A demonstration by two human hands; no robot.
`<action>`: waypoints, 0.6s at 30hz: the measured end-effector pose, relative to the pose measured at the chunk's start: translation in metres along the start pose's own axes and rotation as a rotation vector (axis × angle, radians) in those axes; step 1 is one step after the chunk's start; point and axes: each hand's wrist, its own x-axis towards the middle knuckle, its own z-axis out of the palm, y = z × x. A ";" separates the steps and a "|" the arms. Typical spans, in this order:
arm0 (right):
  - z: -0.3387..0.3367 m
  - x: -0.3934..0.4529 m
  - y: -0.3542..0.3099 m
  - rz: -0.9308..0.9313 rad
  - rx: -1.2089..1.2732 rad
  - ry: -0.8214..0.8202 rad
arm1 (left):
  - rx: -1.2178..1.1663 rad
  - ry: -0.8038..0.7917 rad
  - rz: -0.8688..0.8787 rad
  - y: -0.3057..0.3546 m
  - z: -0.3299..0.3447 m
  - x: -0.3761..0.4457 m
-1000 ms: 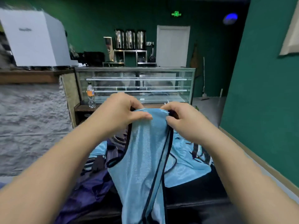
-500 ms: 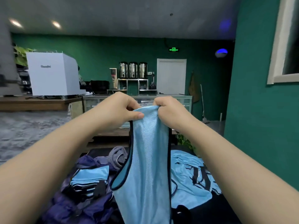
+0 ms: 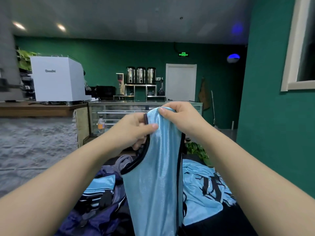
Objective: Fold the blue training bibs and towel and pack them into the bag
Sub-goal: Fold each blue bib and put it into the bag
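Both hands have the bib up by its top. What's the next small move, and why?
Probably lower it and fold it in half. The left hand and right hand pinch the top of the bib, which hangs full length, still unfolded, above the bag.

Light-blue bib (image 3: 156,176) with black trim; dark navy bag (image 3: 95,217).

hands (image 3: 134,132) 2 | urns (image 3: 141,75) 3 | bottle (image 3: 101,124) 1 | ceiling lights (image 3: 61,27) 2

White machine (image 3: 57,80) on wooden counter (image 3: 37,109); bottle (image 3: 101,124) by glass case (image 3: 119,113); three urns (image 3: 141,75); door (image 3: 181,82).
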 end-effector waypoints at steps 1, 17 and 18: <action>-0.002 0.001 0.003 0.002 0.006 0.031 | 0.035 -0.077 -0.021 -0.004 0.002 -0.001; -0.048 0.005 0.053 0.060 -0.109 0.364 | 1.437 -0.406 0.351 -0.029 -0.020 -0.019; -0.051 0.006 0.047 0.016 -0.098 0.433 | 1.331 -0.340 0.400 -0.027 -0.025 -0.017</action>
